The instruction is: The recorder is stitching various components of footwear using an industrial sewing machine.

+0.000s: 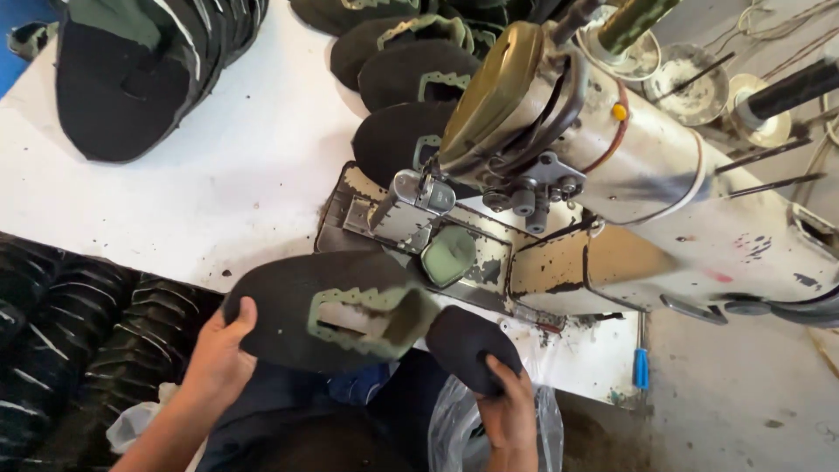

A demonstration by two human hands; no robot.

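The left hand (pixel 218 350) is reaching up from near left, fingers clamped on the left end of the black shoe upper (pixel 328 310) — lying left to right before the sewing machine (pixel 603 166). The right hand (pixel 507 406) is gripping a small black piece (pixel 463 343) — just right of it.

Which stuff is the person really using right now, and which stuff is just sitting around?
In use:
- left hand holding the black shoe piece with green trim
- right hand gripping a small dark piece
- sewing machine, right in front of them

Just lying about:
- stack of black pieces at the table's far left
- row of finished pieces behind the machine
- thread spools
- clear plastic bag
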